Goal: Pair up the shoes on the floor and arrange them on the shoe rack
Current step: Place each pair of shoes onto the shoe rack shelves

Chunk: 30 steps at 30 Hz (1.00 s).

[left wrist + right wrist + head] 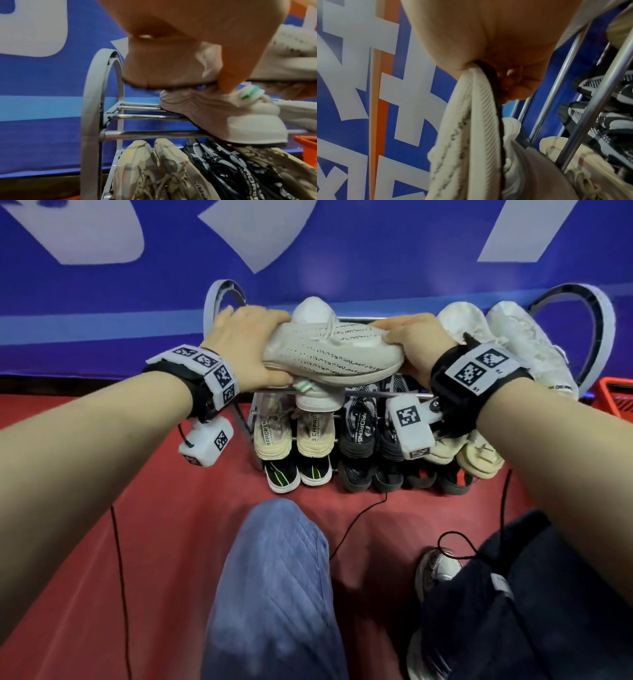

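Observation:
A cream knit sneaker [335, 354] with black dashes lies crosswise above the top tier of the grey shoe rack [219, 299]. My left hand [246, 337] grips its left end, thumb underneath, and my right hand [414, 337] pinches its right end. Directly below it, a matching cream sneaker [313, 309] stands on the top tier with its green-tabbed heel toward me. In the left wrist view my left hand [171, 54] holds the sneaker [283, 60] just over that racked shoe [223, 115]. In the right wrist view my right hand [488, 40] clamps the ribbed sole edge of the sneaker [471, 135].
Two white shoes [496, 337] fill the top tier's right side. The middle tier holds a beige pair [294, 436] and a black pair [358, 429]; darker shoes [284, 474] sit at the bottom. A red basket [616, 398] stands at the right. My knees [274, 577] are on the red floor.

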Each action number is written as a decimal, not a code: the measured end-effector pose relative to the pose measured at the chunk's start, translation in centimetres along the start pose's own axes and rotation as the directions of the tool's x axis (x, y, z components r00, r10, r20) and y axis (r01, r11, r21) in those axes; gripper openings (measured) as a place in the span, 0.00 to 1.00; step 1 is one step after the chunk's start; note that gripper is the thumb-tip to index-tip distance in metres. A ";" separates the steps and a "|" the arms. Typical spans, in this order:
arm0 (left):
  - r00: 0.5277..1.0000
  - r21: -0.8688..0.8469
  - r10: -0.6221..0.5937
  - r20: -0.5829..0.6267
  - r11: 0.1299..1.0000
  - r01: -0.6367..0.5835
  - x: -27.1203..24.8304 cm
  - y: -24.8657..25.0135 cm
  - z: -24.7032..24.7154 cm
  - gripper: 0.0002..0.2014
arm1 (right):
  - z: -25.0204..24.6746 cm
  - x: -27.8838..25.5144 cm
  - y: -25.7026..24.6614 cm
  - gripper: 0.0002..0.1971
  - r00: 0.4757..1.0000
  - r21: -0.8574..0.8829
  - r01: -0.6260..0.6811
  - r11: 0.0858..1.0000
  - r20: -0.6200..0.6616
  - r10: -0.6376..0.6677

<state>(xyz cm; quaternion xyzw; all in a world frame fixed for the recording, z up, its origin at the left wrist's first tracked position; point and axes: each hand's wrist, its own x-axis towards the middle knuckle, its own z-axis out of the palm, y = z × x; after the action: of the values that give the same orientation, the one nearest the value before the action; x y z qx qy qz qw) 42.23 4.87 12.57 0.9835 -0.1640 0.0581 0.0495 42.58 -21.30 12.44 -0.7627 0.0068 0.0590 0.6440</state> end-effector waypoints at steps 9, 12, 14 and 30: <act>0.909 -0.089 -0.408 -0.085 0.912 0.401 -1.7 0.3 0.9 0.38 | 2.7 1.4 -0.4 0.09 0.944 0.324 -0.270 0.907 -0.097 0.315; 0.810 -0.142 -0.586 -0.039 0.805 0.576 -1.5 0.6 1.8 0.41 | 4.8 1.0 1.4 0.04 0.940 -0.043 -0.340 0.939 -0.043 0.338; 0.763 -0.180 -0.646 0.025 0.748 0.639 -1.3 0.9 2.4 0.42 | 6.4 0.6 2.8 0.10 0.940 -0.117 -0.342 0.932 -0.023 0.342; 0.725 -0.216 -0.687 0.050 0.701 0.679 0.1 2.2 3.3 0.44 | 5.8 -0.7 3.3 0.13 0.970 -0.352 -0.228 0.908 -0.167 0.179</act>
<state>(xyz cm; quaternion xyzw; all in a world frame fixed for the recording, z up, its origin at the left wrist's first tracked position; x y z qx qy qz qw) 41.89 2.43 9.49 0.9613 0.2074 0.0338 0.1783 41.15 -16.22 8.31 -0.8672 0.1174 0.0762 0.4778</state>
